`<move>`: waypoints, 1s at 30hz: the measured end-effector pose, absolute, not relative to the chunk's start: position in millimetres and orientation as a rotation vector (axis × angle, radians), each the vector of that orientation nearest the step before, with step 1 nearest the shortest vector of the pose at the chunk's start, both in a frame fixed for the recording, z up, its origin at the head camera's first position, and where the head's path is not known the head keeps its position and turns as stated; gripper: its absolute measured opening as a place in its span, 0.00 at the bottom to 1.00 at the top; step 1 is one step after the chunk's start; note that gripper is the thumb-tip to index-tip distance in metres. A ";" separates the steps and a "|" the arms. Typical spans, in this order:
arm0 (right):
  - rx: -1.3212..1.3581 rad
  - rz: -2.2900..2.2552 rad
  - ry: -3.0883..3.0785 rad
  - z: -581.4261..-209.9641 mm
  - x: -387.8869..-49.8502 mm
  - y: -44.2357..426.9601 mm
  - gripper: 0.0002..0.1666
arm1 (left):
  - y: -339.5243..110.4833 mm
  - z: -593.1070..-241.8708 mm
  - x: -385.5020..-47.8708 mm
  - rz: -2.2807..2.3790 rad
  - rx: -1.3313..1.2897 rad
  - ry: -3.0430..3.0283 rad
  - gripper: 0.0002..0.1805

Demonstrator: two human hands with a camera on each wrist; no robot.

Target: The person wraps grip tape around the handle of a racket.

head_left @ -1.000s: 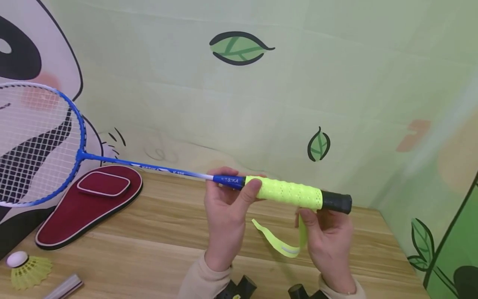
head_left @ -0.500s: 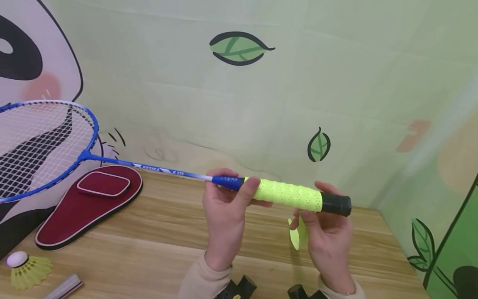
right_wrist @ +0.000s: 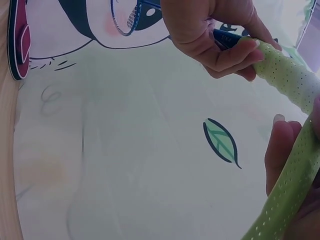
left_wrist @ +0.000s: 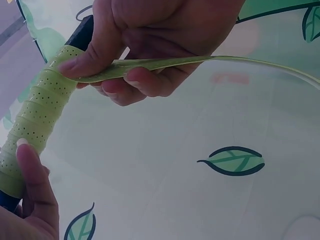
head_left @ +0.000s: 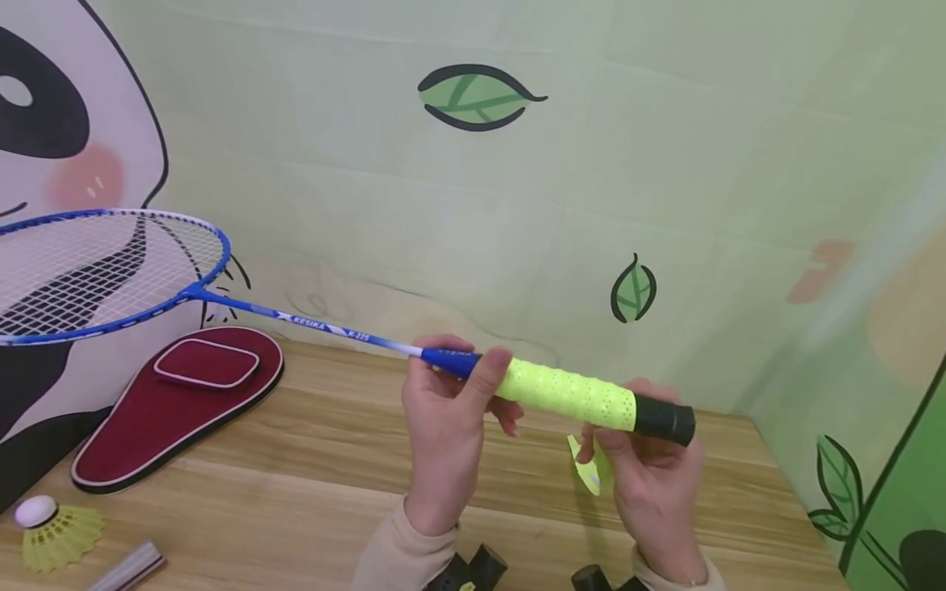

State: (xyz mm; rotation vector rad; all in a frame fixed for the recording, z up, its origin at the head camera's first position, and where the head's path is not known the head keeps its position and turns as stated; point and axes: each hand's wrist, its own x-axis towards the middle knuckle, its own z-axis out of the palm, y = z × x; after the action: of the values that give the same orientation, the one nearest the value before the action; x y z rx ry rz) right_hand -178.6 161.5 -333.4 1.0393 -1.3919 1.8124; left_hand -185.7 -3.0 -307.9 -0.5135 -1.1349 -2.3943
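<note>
A blue and white badminton racket (head_left: 318, 325) is held across the view, its strung head at the left. Yellow-green perforated grip tape (head_left: 569, 394) is wound round most of the handle, up to the bare black butt end (head_left: 663, 420). My left hand (head_left: 443, 435) grips the handle near the blue cone, thumb on the wound tape. At the other end my right hand (head_left: 658, 484) pinches the tape where it leaves the handle, its thumb against the last turn. The loose tape tail (left_wrist: 190, 61) passes between the right fingers and hangs down behind the hand.
On the wooden table (head_left: 281, 517) lies a maroon racket case (head_left: 177, 410) at the left. A yellow shuttlecock (head_left: 55, 533) and a silvery tube-like object (head_left: 129, 568) are near the front left. A printed cloth backdrop (head_left: 355, 205) stands behind the table.
The racket has turned about its long axis, so its head looks flatter and the butt end sits slightly lower. The loose tape has swung back behind the right hand.
</note>
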 end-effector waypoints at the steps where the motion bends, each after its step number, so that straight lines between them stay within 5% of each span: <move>1: 1.036 1.816 -1.394 -333.6 -178.2 161.5 0.20 | -3.3 -307.8 -185.7 -2.395 -0.508 -1.138 0.17; 6: 1.019 1.815 -1.388 -334.4 -177.7 161.6 0.25 | -4.0 -307.3 -185.4 -2.407 -0.471 -1.144 0.16; 14: 0.998 1.816 -1.392 -333.6 -177.5 162.5 0.18 | -5.0 -306.9 -184.1 -2.427 -0.499 -1.163 0.20; 30: 0.911 1.876 -1.412 -332.7 -175.2 164.1 0.14 | -4.1 -306.7 -183.5 -2.474 -1.069 -0.806 0.29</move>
State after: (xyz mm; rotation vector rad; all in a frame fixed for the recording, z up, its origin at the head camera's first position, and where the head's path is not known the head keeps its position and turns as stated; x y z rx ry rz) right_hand -175.2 164.1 -332.7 0.9115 -1.4123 1.8761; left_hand -183.5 -4.1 -306.7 -1.0687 -0.8060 -2.4739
